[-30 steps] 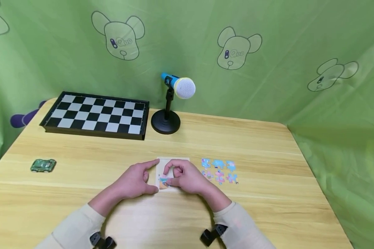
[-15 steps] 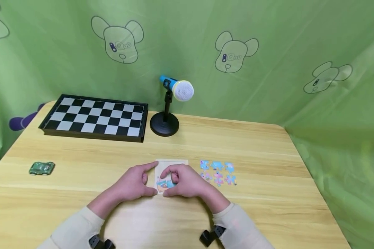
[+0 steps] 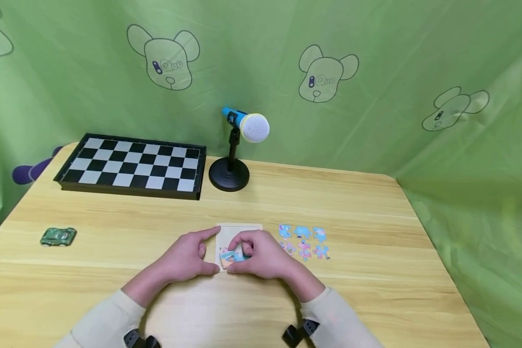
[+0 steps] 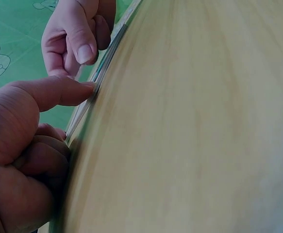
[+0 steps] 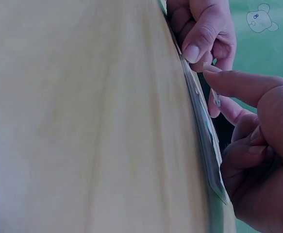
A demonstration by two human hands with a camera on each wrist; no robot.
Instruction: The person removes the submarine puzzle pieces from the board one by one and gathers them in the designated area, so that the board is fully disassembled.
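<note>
A small white puzzle tray (image 3: 239, 230) lies on the table between both hands. My left hand (image 3: 184, 257) steadies its left side, index fingertip at the far corner and thumb at the near corner; its other fingers fold underneath. Over the tray, my right hand (image 3: 263, 255) pinches a puzzle piece (image 5: 217, 99) between thumb and forefinger, seen tilted edge-on in the right wrist view. Colourful pieces (image 3: 227, 258) show in the tray's near part, partly covered by the right hand. To the right, several loose jigsaw pieces (image 3: 303, 232) lie in two rows, blue behind pink.
A black-and-white chessboard (image 3: 132, 166) sits at the back left of the wooden table (image 3: 352, 290). Beside it stands a blue toy microphone (image 3: 254, 128) on a black stand. A green toy car (image 3: 58, 237) is at far left. Green curtain (image 3: 252, 63) hangs behind.
The right thumb has moved down from over the pieces to the tray's near edge. The pieces under it look more tilted now. The left hand keeps its place on the tray.
</note>
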